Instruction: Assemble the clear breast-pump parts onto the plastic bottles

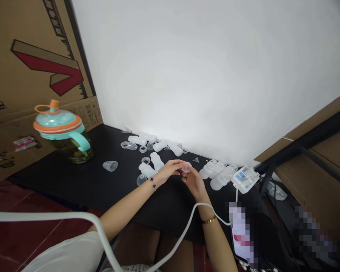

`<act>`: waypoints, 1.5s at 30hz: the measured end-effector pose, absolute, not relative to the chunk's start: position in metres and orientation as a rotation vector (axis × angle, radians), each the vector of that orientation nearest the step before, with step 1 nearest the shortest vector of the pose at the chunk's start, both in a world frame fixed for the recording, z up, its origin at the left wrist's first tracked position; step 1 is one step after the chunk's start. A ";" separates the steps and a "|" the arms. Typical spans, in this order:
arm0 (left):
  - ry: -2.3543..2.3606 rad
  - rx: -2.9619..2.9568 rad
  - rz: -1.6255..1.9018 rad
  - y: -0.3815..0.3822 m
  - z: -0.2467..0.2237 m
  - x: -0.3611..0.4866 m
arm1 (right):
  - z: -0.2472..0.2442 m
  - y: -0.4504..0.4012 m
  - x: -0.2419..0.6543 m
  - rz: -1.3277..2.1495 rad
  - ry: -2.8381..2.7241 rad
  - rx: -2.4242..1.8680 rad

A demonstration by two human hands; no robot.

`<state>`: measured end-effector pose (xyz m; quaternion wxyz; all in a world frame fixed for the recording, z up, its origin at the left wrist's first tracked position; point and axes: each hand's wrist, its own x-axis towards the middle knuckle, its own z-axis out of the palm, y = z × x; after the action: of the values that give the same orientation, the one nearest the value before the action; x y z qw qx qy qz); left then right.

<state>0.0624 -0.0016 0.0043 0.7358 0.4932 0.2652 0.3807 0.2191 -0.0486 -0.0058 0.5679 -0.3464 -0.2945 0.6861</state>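
Note:
My left hand (169,170) and my right hand (193,182) meet above a black-covered table (102,185). Between their fingertips is a small clear plastic cup-shaped part (186,167), held by both hands. Just left of my left hand lie frosted white plastic moulded parts (157,161) (147,170) and a clear ring (145,160). A small clear cup (141,180) sits near my left wrist. More frosted parts (219,177) are heaped to the right of my right hand.
A row of translucent parts (153,143) lines the wall's base. A clear cup (110,166) and a teal-and-orange lidded jug (64,132) stand at left. A white tube (192,219) crosses below my right forearm from a white device (245,179). Cardboard (31,64) stands at left.

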 end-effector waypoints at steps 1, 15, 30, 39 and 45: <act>0.574 1.098 0.845 -0.001 0.005 0.062 | -0.006 -0.049 0.219 1.606 -0.695 -0.828; 0.572 1.134 0.849 -0.005 0.011 0.064 | -0.005 -0.050 0.224 1.641 -0.822 -0.850; 0.579 1.145 0.892 -0.003 0.006 0.067 | 0.001 -0.051 0.221 1.618 -0.820 -0.816; 0.641 1.085 0.942 -0.001 0.002 0.068 | -0.005 -0.044 0.226 1.529 -0.698 -0.901; 0.580 1.034 0.842 0.003 -0.005 0.066 | -0.005 -0.045 0.227 1.515 -0.755 -0.876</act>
<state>0.0655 0.0031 -0.0051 0.7473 0.4725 0.2649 0.3848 0.2272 -0.0449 -0.0050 0.5792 -0.3745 -0.3231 0.6480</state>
